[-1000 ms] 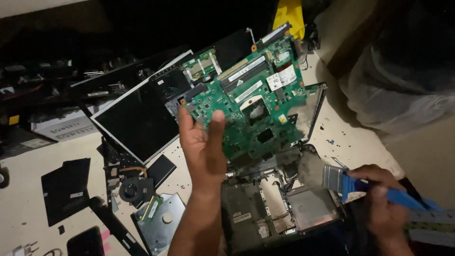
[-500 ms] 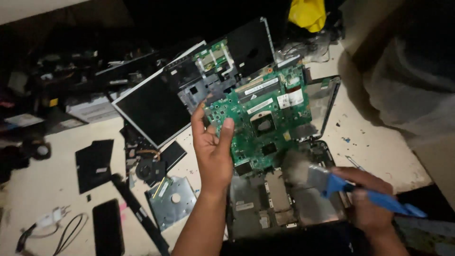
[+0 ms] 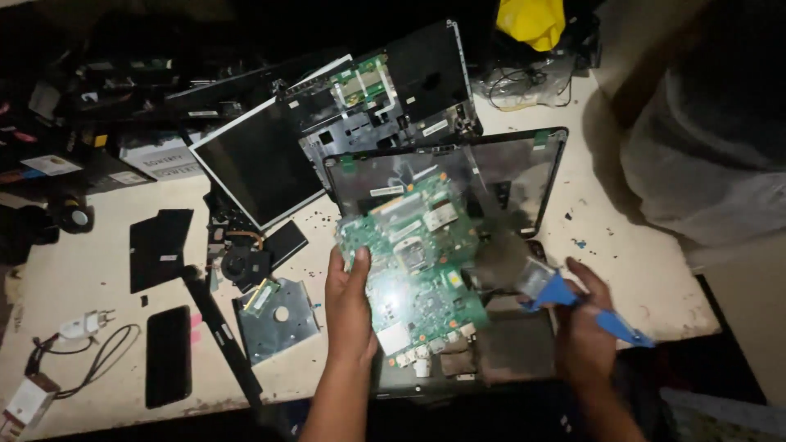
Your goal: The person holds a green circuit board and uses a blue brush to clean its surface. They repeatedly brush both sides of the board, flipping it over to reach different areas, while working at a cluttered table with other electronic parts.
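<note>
A white rectangular label (image 3: 439,216) sits on the upper part of the green circuit board (image 3: 413,266), and another white sticker (image 3: 393,338) sits near its lower left corner. At the left edge of the frame lies a pale box with a printed label (image 3: 155,162) against the dark clutter, and a yellow bag (image 3: 530,22) hangs at top centre.

The left hand (image 3: 349,307) grips the board by its left edge, thumb on the face, holding it at centre frame over the open laptop shell (image 3: 491,176) on the counter (image 3: 622,254). The right hand (image 3: 583,323) is closed round the blue handle of a brush (image 3: 565,290), whose blurred bristles are at the board's right edge.

Half a second ago the board was held higher and tilted up; it is now lower, flatter and nearer the person, and the shell behind shows more fully.
</note>
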